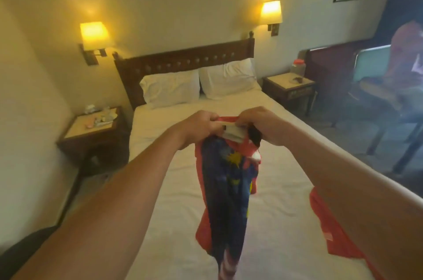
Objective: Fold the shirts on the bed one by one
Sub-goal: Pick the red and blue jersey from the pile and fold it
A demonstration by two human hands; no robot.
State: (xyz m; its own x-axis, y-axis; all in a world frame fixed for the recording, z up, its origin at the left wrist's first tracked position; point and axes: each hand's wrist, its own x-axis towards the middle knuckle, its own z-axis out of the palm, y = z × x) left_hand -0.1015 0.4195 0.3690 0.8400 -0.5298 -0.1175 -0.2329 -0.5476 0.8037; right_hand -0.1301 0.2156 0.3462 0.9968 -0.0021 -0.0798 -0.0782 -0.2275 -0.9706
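Both hands, left hand (201,127) and right hand (263,125), pinch the collar of the red and blue shirt (229,185), which hangs above the bed (281,229). The step seems to be the opening out. Next it probably must be spread flat on the sheet.

A red and dark blue shirt (226,188) with yellow marks hangs up in the air above the white bed (274,211). It is bunched up and droops down long. Its top edge, with a white collar part, is held by the left hand (201,127) and the right hand (263,124), close together. A second red shirt (329,229) lies flat on the bed, at the right edge.
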